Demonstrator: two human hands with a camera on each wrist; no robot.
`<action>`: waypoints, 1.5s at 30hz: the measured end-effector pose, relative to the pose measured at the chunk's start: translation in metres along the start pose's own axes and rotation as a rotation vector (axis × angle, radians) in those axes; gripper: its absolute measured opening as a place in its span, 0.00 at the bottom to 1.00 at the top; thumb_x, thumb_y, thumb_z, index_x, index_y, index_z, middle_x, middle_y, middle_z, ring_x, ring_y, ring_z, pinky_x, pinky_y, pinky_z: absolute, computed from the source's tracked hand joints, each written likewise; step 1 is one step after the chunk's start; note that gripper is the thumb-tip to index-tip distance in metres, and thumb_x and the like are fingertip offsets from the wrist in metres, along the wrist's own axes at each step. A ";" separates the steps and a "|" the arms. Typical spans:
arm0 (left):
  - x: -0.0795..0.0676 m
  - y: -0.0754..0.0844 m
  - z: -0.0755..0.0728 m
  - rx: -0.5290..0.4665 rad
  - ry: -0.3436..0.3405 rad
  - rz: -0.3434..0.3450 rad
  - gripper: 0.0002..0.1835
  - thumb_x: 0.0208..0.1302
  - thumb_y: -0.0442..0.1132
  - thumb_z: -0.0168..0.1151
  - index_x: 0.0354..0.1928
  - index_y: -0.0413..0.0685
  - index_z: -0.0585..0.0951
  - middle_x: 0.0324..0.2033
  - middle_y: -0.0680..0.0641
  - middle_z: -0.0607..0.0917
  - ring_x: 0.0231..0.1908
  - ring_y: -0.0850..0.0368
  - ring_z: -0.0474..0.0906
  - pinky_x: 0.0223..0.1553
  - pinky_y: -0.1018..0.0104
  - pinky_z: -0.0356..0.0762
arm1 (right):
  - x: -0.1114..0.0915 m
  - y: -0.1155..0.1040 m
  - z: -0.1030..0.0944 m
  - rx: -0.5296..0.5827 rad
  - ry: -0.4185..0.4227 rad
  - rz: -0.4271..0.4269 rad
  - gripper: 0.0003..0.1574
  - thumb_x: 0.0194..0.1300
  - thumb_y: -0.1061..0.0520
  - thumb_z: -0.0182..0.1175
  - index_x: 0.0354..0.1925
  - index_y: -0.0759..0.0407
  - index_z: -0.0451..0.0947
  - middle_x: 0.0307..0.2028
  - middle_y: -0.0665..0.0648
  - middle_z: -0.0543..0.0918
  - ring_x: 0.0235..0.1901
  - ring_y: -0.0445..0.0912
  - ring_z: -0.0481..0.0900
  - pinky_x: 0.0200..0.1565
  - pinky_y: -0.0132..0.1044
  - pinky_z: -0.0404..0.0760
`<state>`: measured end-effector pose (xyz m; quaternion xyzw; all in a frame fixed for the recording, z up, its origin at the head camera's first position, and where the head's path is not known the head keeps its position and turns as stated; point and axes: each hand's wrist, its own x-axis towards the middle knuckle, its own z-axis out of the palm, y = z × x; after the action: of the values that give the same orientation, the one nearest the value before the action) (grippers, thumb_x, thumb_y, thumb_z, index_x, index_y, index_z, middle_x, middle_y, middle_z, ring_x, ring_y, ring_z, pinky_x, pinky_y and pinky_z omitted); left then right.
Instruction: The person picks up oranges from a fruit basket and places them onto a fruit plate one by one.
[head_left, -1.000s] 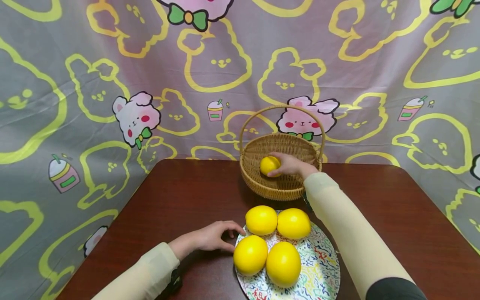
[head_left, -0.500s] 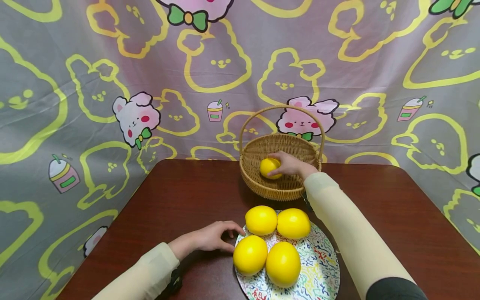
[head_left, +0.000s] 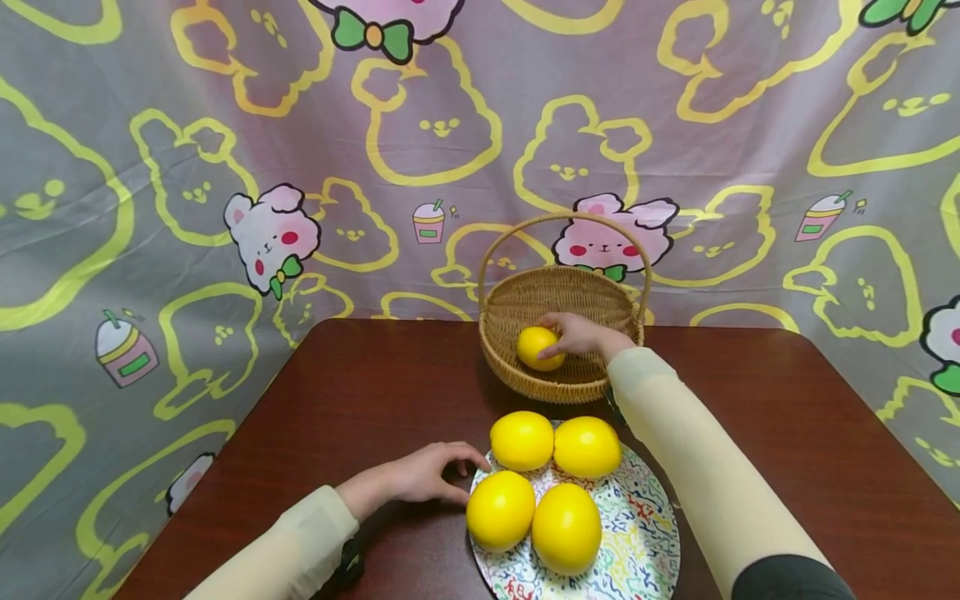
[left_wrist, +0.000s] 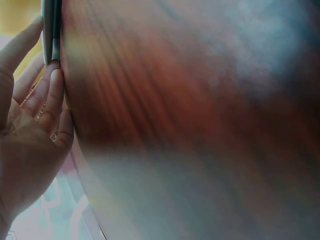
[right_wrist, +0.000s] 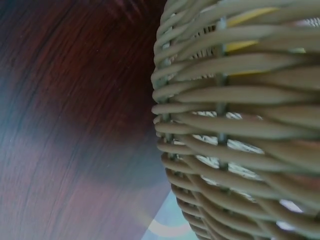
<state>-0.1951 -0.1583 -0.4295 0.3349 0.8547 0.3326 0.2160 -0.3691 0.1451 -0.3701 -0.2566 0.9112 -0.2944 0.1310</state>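
In the head view my right hand (head_left: 579, 335) grips a yellow lemon (head_left: 538, 348) low inside the wicker basket (head_left: 555, 388), fingers over its right side. The right wrist view shows the basket's woven side (right_wrist: 240, 95) close up, with yellow through the gaps and the hand hidden. My left hand (head_left: 423, 473) rests beside the round patterned plate (head_left: 637, 533), thumb and fingers spread apart along its left rim. In the left wrist view the fingertips of the left hand (left_wrist: 30, 120) touch the plate's edge (left_wrist: 49, 35). Several lemons (head_left: 567, 529) lie on the plate, grouped to the left.
The basket, its tall arched handle (head_left: 564, 213) upright, stands behind the plate near the far edge of the dark red wooden table (head_left: 375, 375). A cartoon-print curtain (head_left: 465, 125) hangs behind and along both sides.
My right hand has moved down slightly with the lemon, deeper into the basket. The left hand, the plate and its lemons have stayed in place.
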 end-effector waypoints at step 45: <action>0.002 -0.001 0.001 -0.003 0.002 -0.012 0.21 0.60 0.44 0.70 0.56 0.59 0.79 0.50 0.60 0.78 0.44 0.64 0.72 0.48 0.66 0.71 | -0.006 -0.004 0.006 0.020 -0.007 -0.063 0.49 0.56 0.50 0.72 0.70 0.63 0.62 0.59 0.66 0.72 0.50 0.56 0.72 0.52 0.50 0.70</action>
<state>-0.1966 -0.1570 -0.4316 0.3293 0.8563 0.3329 0.2178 -0.3601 0.1426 -0.3718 -0.2848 0.8993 -0.3065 0.1275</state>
